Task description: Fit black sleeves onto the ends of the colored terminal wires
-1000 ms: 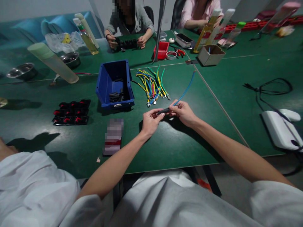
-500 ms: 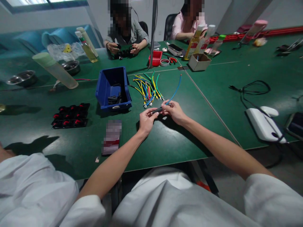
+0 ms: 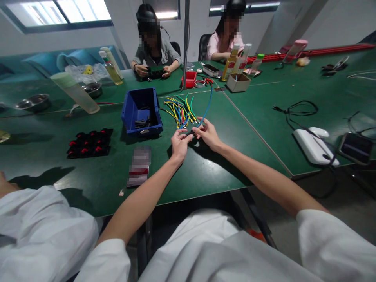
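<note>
Over the smooth green desk [image 3: 205, 180], left hand [image 3: 179, 147] pinches black plastic tube [image 3: 189, 133], right hand [image 3: 209, 136] thin blue insulated wire [image 3: 209, 102], less tube showing than before, likely sliding along.

The left hand [image 3: 179, 145] pinched a short black tube [image 3: 189, 133] between thumb and fingers above the green desk [image 3: 202, 178]. The right hand [image 3: 210, 136] gripped a blue wire [image 3: 209, 102] just beside it; the wire's free length curved away toward the far side. A bundle of coloured wires [image 3: 179, 110], fitted with ring terminals, lay just beyond both hands. Left of the bundle, a blue bin [image 3: 126, 111] contained black tubes [image 3: 142, 123]. Black parts [image 3: 89, 145] with red inserts lay farther left. A white device [image 3: 311, 147] lay well apart at right. Two people sat along the far side.
</note>
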Action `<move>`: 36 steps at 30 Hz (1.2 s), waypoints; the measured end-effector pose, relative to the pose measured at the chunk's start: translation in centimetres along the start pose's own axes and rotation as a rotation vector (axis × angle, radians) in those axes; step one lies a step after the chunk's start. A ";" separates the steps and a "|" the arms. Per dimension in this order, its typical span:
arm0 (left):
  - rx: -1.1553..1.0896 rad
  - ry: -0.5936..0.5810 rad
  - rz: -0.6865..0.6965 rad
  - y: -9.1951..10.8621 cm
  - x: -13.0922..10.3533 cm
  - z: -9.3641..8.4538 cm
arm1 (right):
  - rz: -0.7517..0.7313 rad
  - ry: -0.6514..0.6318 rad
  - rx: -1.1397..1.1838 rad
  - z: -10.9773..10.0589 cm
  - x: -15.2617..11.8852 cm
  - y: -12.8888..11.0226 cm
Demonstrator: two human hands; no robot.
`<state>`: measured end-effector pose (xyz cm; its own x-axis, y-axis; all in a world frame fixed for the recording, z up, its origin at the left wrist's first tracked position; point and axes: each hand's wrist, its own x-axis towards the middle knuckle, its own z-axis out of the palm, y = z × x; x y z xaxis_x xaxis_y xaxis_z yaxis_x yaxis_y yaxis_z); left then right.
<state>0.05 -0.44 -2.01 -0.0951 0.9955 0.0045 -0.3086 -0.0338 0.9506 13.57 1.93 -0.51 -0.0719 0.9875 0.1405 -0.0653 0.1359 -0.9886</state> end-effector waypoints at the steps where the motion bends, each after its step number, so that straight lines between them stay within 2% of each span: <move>1: 0.015 -0.008 0.006 -0.1 0.0 0.0 | -0.014 -0.005 -0.022 -0.1 0.1 0.2; 10: 0.195 -0.154 0.057 -0.3 -0.3 -0.2 | -0.170 -0.064 -0.133 -1.2 0.9 1.5; 15: 0.217 -0.213 0.064 -0.4 -0.1 -0.1 | -0.203 -0.082 -0.161 -1.6 0.9 0.9; 21: 0.188 -0.326 -0.016 0.6 0.7 -0.6 | -0.192 -0.252 -0.250 -2.3 0.7 -0.3; 25: 0.278 -0.374 0.012 1.0 0.9 -0.9 | -0.191 -0.269 -0.294 -2.3 0.6 -0.5; 31: 0.291 -0.367 0.023 1.0 0.8 -0.7 | -0.164 -0.234 -0.266 -1.9 0.4 0.0; 36: 0.244 -0.339 -0.006 1.3 0.7 -0.8 | -0.138 -0.283 -0.218 -1.4 0.0 0.1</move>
<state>-1.19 0.17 -1.01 0.2352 0.9699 0.0622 -0.0709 -0.0467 0.9964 14.94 2.09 -0.66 -0.3509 0.9017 0.2528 0.1173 0.3101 -0.9434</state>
